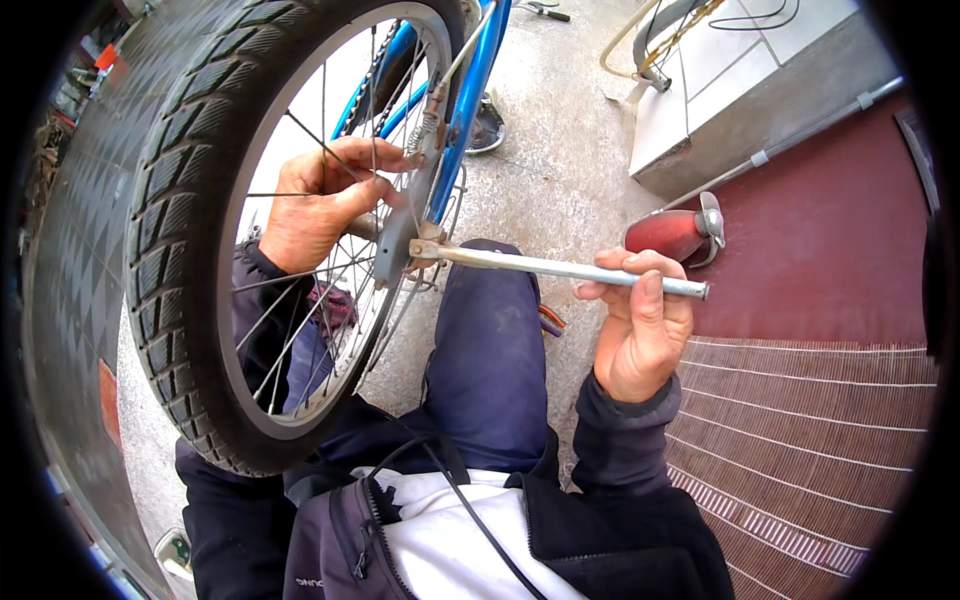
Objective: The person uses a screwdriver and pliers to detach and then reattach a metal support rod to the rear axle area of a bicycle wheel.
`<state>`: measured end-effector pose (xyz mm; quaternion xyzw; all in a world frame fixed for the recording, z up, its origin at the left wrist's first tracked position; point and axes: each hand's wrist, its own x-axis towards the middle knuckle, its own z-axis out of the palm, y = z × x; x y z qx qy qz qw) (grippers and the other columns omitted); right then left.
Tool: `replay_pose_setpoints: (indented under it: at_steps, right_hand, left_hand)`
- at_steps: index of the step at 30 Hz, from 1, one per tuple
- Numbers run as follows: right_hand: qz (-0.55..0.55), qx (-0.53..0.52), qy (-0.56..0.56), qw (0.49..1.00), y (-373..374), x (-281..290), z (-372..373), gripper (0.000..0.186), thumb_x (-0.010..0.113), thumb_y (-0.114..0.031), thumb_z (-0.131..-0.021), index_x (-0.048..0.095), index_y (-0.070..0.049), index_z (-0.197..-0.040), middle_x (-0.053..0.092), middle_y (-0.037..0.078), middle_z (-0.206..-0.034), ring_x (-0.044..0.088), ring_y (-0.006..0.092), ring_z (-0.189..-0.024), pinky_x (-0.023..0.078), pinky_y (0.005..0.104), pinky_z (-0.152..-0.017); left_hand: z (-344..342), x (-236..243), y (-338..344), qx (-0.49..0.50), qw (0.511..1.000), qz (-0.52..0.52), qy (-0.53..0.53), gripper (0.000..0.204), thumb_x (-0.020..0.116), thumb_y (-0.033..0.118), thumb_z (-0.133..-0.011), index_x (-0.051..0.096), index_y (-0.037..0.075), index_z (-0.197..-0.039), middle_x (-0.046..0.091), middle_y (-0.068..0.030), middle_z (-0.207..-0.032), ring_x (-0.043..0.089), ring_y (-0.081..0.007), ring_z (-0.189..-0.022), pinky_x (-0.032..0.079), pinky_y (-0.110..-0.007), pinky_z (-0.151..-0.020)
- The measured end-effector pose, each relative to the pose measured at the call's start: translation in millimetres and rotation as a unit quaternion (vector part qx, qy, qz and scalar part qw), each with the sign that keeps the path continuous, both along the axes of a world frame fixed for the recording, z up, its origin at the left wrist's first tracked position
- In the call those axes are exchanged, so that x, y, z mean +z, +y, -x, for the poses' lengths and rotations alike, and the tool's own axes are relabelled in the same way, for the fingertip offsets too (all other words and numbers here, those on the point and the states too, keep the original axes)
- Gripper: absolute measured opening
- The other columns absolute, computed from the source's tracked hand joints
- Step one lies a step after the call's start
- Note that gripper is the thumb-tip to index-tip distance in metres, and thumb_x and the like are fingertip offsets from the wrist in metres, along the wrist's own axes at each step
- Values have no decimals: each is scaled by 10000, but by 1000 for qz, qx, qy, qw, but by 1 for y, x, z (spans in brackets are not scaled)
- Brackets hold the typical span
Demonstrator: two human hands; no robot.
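Observation:
A bicycle wheel with a black treaded tyre (175,300) stands upright in front of me, beside a blue frame (463,130). My left hand (312,210) reaches among the spokes, fingers curled at the grey plate (398,250) near the hub; exactly what they grip is hidden. My right hand (638,330) is closed on the outer end of a long silver metal bar (540,270). The bar's other end meets a worn bracket (428,245) by the hub, just right of the plate.
At right are a tiled step (730,120), a red object with a metal rim (665,235), a maroon surface (820,230) and a slatted brown mat (790,440). A tool (550,14) lies on the concrete floor (560,130) at the top. My knee (485,360) is below the bar.

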<state>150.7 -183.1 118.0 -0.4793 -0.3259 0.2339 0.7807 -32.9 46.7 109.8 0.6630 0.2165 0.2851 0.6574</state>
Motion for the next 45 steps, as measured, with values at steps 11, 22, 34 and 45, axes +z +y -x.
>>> replay_pose_setpoints:
  at_steps: [11,22,34,45]
  right_hand:
    - [-4,54,-137,989,5,48,14,264,516,-193,-978,528,52,-1074,652,199,-953,627,188,-765,524,324,-711]
    - [91,102,-228,964,104,99,-15,276,511,-207,-978,577,61,-984,684,123,-807,572,98,-594,484,221,-544]
    - [-24,123,-180,976,15,45,-13,160,547,-142,-960,551,13,-998,650,214,-937,619,175,-726,520,305,-661]
    - [5,157,-174,972,-28,23,8,178,651,-35,-862,592,35,-1015,642,232,-1020,644,277,-925,517,361,-802]
  left_hand:
    - [1,-6,2,-6,1000,-3,-19,264,571,-13,-840,601,-30,-1102,637,-176,-1082,677,-199,-823,595,-312,-669]
    - [-1,5,-3,-1,999,36,1,274,552,-35,-845,590,-19,-1116,634,-159,-1085,670,-197,-841,603,-309,-644]
    - [2,-3,-3,-11,999,45,2,276,562,-13,-849,589,-32,-1123,620,-172,-1118,669,-189,-855,605,-303,-619]
    - [-5,2,-4,-7,1000,9,6,268,557,31,-877,575,-37,-1136,630,-156,-1063,672,-184,-853,616,-296,-631]
